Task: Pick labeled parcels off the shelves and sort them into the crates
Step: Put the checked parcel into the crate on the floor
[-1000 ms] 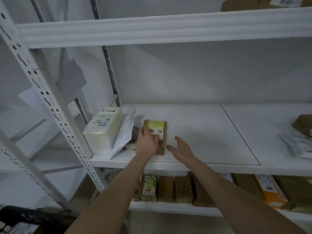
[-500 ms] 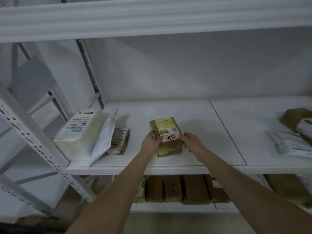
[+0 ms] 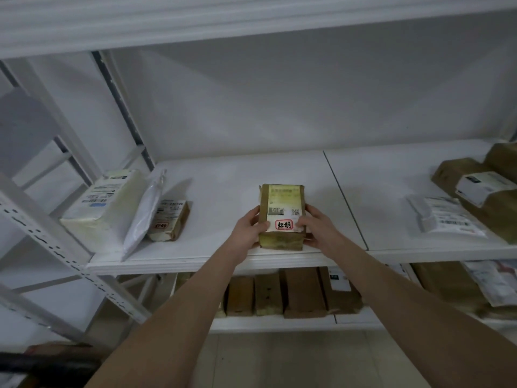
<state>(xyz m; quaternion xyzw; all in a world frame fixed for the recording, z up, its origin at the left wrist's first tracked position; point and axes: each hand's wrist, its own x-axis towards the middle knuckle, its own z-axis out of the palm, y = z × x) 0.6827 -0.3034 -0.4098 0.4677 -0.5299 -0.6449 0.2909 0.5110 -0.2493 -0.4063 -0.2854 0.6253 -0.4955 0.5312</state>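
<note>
Brown parcel (image 3: 281, 217) sits at the front edge of the middle shelf (image 3: 223, 186), roughly mid-span, long axis pointing at the back wall. Can't tell if its base is clear of the shelf board or resting on it.

Left hand (image 3: 249, 229) and right hand (image 3: 316, 228) are both clamped on it, one per long side at the near end, thumbs up on the top face either side of the red-stamped label (image 3: 283, 212).

Handling, my read:
- Small rectangular carton, taped kraft paper skin. Corners look square, so stiff enough for a side squeeze.
- Probably light to moderate; one hand would likely do.
- Tape looks glossy, so a bit slick. Grip the side walls, not the label.
- Contents unknown, so no dropping it into a crate.

Others on the shelf:
- Left end: white block-shaped parcel (image 3: 103, 208), smooth wrap, printed label.
- Against it leans a white poly mailer (image 3: 142, 217), floppy, will sag when lifted.
- A small brown box (image 3: 170, 219) is tucked behind the mailer.
- Right end: brown paper parcels (image 3: 475, 189) and a flat white mailer (image 3: 444, 219).

Below the shelf: a row of cardboard boxes (image 3: 279, 292) standing on end.
</note>
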